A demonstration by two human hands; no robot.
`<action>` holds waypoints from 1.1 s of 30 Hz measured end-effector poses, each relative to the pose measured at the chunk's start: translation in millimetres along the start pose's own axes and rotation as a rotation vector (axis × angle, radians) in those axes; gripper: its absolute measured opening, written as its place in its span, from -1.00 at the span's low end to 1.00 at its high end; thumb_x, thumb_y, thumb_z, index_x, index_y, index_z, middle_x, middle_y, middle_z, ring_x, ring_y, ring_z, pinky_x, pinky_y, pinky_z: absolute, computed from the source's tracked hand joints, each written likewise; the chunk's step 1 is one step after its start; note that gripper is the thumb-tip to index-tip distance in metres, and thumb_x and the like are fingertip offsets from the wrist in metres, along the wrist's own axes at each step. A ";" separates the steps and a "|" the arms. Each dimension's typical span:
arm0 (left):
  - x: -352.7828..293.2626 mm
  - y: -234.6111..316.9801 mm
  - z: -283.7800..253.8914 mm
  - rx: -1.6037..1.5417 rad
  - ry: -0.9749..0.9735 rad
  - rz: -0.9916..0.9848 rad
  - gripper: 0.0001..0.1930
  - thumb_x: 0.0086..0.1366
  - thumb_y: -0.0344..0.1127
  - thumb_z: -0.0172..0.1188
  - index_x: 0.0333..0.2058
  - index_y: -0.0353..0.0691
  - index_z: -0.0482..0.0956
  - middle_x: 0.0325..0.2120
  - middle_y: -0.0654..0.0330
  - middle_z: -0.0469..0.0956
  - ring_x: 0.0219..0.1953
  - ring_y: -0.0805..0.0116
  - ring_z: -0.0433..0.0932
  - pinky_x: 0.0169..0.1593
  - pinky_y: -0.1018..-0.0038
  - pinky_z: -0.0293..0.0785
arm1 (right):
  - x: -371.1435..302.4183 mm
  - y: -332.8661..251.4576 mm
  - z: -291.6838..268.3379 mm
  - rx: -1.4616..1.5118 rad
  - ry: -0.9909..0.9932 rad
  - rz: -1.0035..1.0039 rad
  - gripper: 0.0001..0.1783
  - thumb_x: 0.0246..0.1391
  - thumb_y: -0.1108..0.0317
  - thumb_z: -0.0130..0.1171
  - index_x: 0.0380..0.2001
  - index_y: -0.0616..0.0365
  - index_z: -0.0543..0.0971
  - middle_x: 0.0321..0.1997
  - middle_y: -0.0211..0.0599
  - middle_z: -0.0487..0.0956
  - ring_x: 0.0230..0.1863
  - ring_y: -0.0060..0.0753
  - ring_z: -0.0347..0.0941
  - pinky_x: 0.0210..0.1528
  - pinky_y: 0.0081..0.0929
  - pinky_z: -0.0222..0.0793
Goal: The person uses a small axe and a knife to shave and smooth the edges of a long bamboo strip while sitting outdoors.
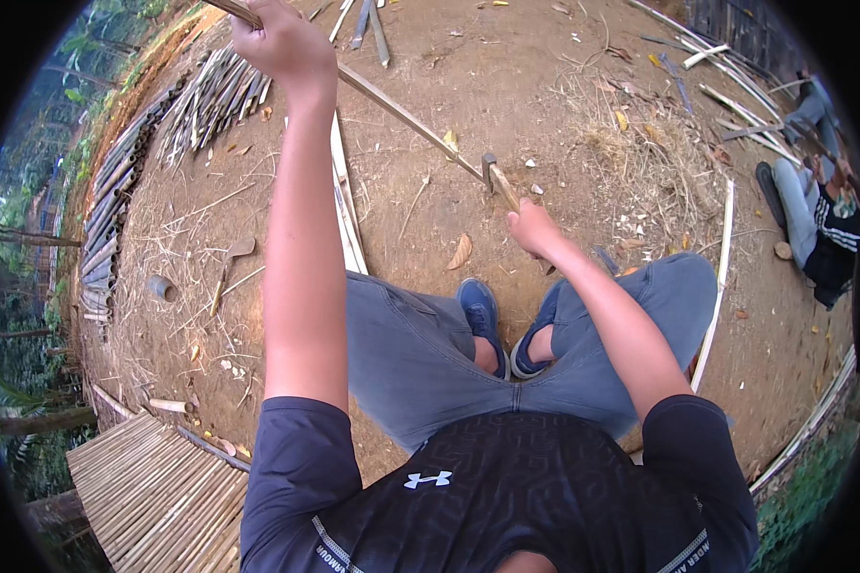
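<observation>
My left hand [287,43], raised at the far left, is closed around a long, thin bamboo strip [392,107]. The strip slants down to the right, its lower end meeting the ground near my feet. In my right hand [533,229] is a wooden-handled tool [504,186] with a dark metal head. That head is beside the strip's lower end, and I cannot tell whether they touch. Seen edge-on, the tool could be a hatchet or a hammer. Both hands are in front of my bent knees, over bare brown soil.
Bamboo poles [115,210] and thin split pieces [205,105] are stacked at left. A broad-bladed tool [227,272] with a wooden handle lies near a short bamboo piece [162,287]. Dry shavings [640,143] cover soil at right. Another person [803,210] sits at far right. A slatted bamboo platform [158,487] stands lower left.
</observation>
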State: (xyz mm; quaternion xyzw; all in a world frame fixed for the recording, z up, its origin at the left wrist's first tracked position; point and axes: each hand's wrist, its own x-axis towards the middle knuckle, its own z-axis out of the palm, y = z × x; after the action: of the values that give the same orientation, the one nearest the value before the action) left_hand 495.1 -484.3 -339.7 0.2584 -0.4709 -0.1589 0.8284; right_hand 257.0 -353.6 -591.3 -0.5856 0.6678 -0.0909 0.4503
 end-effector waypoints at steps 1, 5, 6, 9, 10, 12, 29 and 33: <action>1.6 -1.8 4.4 -0.002 -0.005 -0.004 -0.61 0.51 -0.11 -0.04 -0.57 0.03 0.22 -0.74 0.53 0.06 -0.74 0.68 0.02 -0.65 0.56 -0.09 | -3.3 1.6 -4.3 0.068 0.060 0.009 -0.62 0.31 0.25 -0.01 -0.02 0.40 0.38 -0.36 0.17 0.61 -0.47 0.02 0.60 -0.40 -0.10 0.53; -1.5 -6.7 9.0 0.088 -0.009 0.019 -0.58 0.51 -0.10 -0.03 -0.59 0.04 0.20 -0.74 0.53 0.05 -0.73 0.67 0.01 -0.64 0.54 -0.10 | -14.6 -12.2 -26.4 0.270 0.181 -0.079 -0.64 0.34 0.21 -0.04 -0.08 0.37 0.39 -0.45 0.12 0.58 -0.60 -0.03 0.55 -0.57 -0.13 0.43; -0.4 -6.2 11.2 0.100 -0.010 0.027 -0.58 0.51 -0.10 -0.03 -0.60 0.04 0.20 -0.74 0.53 0.05 -0.72 0.67 0.01 -0.63 0.53 -0.10 | -15.9 -20.4 -34.3 0.315 0.207 -0.118 -0.65 0.36 0.21 -0.04 -0.10 0.36 0.39 -0.47 0.11 0.57 -0.64 -0.03 0.54 -0.63 -0.13 0.40; -0.2 -3.9 15.1 0.074 0.022 0.022 -0.59 0.50 -0.11 -0.02 -0.59 0.02 0.22 -0.74 0.52 0.08 -0.71 0.67 0.02 -0.62 0.51 -0.08 | -20.3 -45.3 -47.8 0.267 0.418 -0.426 -0.69 0.38 0.22 -0.07 -0.16 0.32 0.35 -0.51 0.14 0.55 -0.72 0.04 0.48 -0.75 -0.17 0.30; -0.2 -3.1 13.0 0.139 0.014 0.040 -0.59 0.50 -0.11 -0.02 -0.59 0.01 0.22 -0.74 0.52 0.09 -0.70 0.67 0.04 -0.61 0.50 -0.07 | -27.7 -55.1 -47.4 0.254 0.485 -0.477 -0.70 0.38 0.22 -0.08 -0.18 0.31 0.34 -0.51 0.14 0.56 -0.70 0.05 0.50 -0.74 -0.18 0.31; 0.1 -0.4 10.6 0.264 0.000 0.077 -0.60 0.50 -0.12 -0.02 -0.58 -0.01 0.23 -0.73 0.50 0.13 -0.70 0.66 0.06 -0.60 0.49 -0.05 | -49.9 -77.2 -45.2 0.227 0.624 -0.581 -0.72 0.39 0.22 -0.09 -0.23 0.27 0.32 -0.52 0.12 0.56 -0.66 0.06 0.53 -0.71 -0.21 0.35; 3.2 -16.6 -15.3 0.321 0.217 0.072 -0.58 0.50 -0.11 -0.04 -0.59 -0.07 0.24 -0.73 0.46 0.14 -0.68 0.58 0.12 -0.59 0.44 0.00 | 9.3 -33.7 -34.0 0.706 -0.201 0.002 -0.69 0.38 0.22 -0.07 -0.04 0.28 0.32 -0.55 -0.37 0.35 -0.69 -0.53 0.30 -0.71 -0.42 0.32; 4.5 -22.2 -25.0 0.316 0.108 0.082 -0.53 0.50 -0.10 -0.04 -0.64 -0.06 0.21 -0.75 0.47 0.13 -0.69 0.59 0.10 -0.60 0.44 -0.03 | -15.5 -62.3 -55.3 0.467 -0.008 -0.163 -0.73 0.38 0.20 -0.05 -0.20 0.22 0.30 -0.58 -0.35 0.40 -0.74 -0.43 0.33 -0.73 -0.37 0.30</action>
State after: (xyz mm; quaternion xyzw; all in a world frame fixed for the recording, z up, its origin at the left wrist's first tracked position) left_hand 518.5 -497.7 -359.9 0.3743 -0.4547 -0.0350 0.8074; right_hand 260.0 -381.2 -511.3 -0.5180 0.5776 -0.2765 0.5671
